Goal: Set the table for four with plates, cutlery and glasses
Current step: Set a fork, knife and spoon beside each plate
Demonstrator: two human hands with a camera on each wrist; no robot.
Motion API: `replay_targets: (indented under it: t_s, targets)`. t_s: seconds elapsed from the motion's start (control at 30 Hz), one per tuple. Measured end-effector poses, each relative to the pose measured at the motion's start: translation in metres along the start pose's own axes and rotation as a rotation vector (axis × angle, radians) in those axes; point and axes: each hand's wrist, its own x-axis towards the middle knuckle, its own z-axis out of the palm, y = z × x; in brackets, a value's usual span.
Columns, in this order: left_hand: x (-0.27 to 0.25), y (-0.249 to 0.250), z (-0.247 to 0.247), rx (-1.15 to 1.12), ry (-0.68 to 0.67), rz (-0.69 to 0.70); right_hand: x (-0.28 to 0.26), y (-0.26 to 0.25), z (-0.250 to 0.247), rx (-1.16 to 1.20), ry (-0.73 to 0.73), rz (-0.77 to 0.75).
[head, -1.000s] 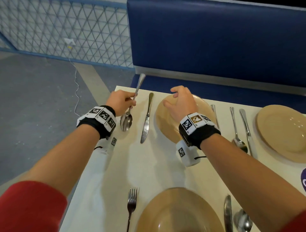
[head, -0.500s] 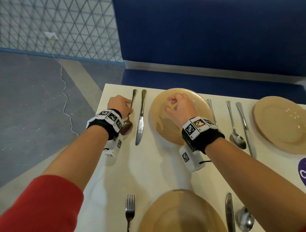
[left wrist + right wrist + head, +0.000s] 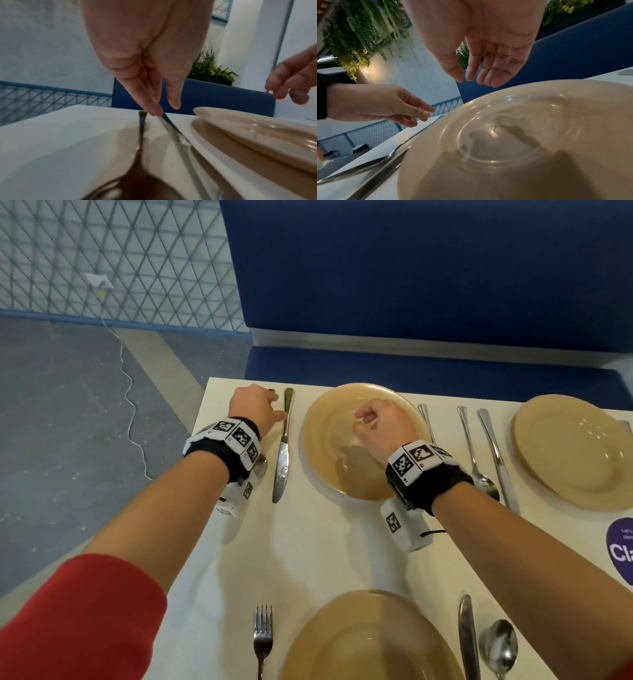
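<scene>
My left hand (image 3: 279, 405) hovers at the far left corner of the table, fingers pointing down. In the left wrist view one of its fingertips (image 3: 158, 113) touches the knife's handle end, thumb apart. The spoon (image 3: 263, 466) lies flat under that wrist, free of the hand, handle (image 3: 141, 129) parallel to the knife (image 3: 283, 453). A tan plate (image 3: 329, 446) sits right of the knife. My right hand (image 3: 359, 419) hangs above that plate, fingers relaxed and empty (image 3: 471, 79).
Another fork (image 3: 426, 419), spoon (image 3: 474, 450) and knife (image 3: 496, 457) lie between this plate and a second plate (image 3: 575, 453). A near plate (image 3: 370, 638) has a fork (image 3: 262, 635), knife (image 3: 467, 642) and spoon (image 3: 498, 645). A blue bench (image 3: 411, 285) stands behind.
My left hand lowered the spoon onto the table left of the knife and let go of it. My right hand drew back slightly over the plate.
</scene>
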Motion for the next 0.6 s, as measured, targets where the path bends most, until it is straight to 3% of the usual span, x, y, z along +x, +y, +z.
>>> replay_targets:
  t_s: [0.13, 0.3, 0.43, 0.6]
  targets:
    - [0.004, 0.021, 0.012, 0.158, -0.024, -0.004, 0.002, 0.014, -0.014, -0.007, 0.053, 0.073]
    - [0.005, 0.024, 0.021, 0.357, -0.048, 0.002, 0.011, 0.055, -0.049, -0.045, 0.161, 0.294]
    - [0.005, 0.021, 0.023, 0.370, -0.049, -0.007, 0.010, 0.090, -0.070, -0.104, 0.165, 0.415]
    - [0.000, 0.020, 0.024, 0.342, -0.050, -0.013, 0.009, 0.105, -0.059, -0.130, 0.102, 0.454]
